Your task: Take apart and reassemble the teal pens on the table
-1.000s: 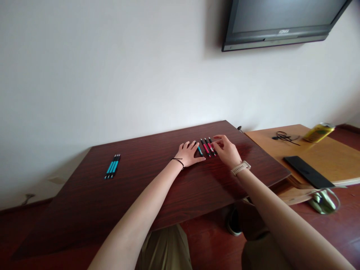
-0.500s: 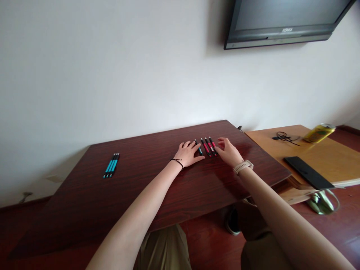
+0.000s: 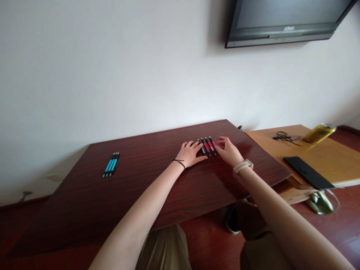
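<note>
Red pens (image 3: 206, 147) — between left hand (image 3: 190, 154) (spread) and loosely curled, unclenched right hand (image 3: 228, 151)

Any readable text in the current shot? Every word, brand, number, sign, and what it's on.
"KONKA": brand on the lower frame of the TV, slightly blurred, best reading.
Yellow can: printing too blurred to read.
Red pens: any markings too small to read.
No other text readable.
</note>
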The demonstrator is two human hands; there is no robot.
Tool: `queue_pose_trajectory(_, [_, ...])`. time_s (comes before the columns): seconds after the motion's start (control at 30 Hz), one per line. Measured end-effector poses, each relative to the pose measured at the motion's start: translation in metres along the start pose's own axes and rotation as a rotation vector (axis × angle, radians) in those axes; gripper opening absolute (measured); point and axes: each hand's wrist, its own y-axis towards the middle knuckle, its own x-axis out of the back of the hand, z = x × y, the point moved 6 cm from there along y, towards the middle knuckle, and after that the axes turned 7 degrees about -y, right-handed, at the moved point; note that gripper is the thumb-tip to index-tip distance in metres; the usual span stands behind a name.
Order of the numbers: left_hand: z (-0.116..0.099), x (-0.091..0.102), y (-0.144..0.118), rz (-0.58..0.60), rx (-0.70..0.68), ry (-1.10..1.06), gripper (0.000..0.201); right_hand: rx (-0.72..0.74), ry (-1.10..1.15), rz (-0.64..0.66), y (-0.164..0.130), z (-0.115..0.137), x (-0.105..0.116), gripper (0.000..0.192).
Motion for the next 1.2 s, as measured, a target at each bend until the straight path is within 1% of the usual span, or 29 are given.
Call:
queue_pose_trajectory(0.17, [-0.0028,-0.0015,-0.0017,-0.028,0.022,-0.003,0.083,0.011,0.007,-0.01,-0.0001,0.0,0.0007,0.052])
queue_pose_trajectory(0.3, [-0.0031,-0.002,-0.0028,-0.041,0.036,-0.008,0.082,-0.002,0.006,0.009,-0.0004,0.0001,0.0012,0.053])
queue_pose_trajectory(0.63, [-0.0026,-0.0025,-0.0058,-0.028,0.049,-0.023,0.081,0.001,0.002,0.027,-0.0015,0.0014,0.0029,0.055])
queue_pose_trajectory(0.83, [-0.0028,-0.0022,-0.0068,-0.008,0.051,-0.003,0.085,-0.002,-0.054,0.025,0.002,-0.0049,0.0049,0.053])
queue_pose_trajectory(0.93, [-0.0041,-0.0011,-0.0078,0.002,0.051,0.017,0.086,0.036,-0.13,0.041,0.0026,-0.0055,0.0052,0.054])
queue_pose_trajectory(1.1, [-0.0042,-0.0009,-0.0083,0.005,0.05,0.013,0.088,0.14,-0.21,0.137,-0.0008,0.0003,0.0011,0.051])
queue_pose_trajectory(1.2, [-0.0031,-0.0021,-0.0082,0.003,0.054,0.0,0.089,0.156,-0.266,0.16,-0.0007,0.0008,-0.0007,0.048])
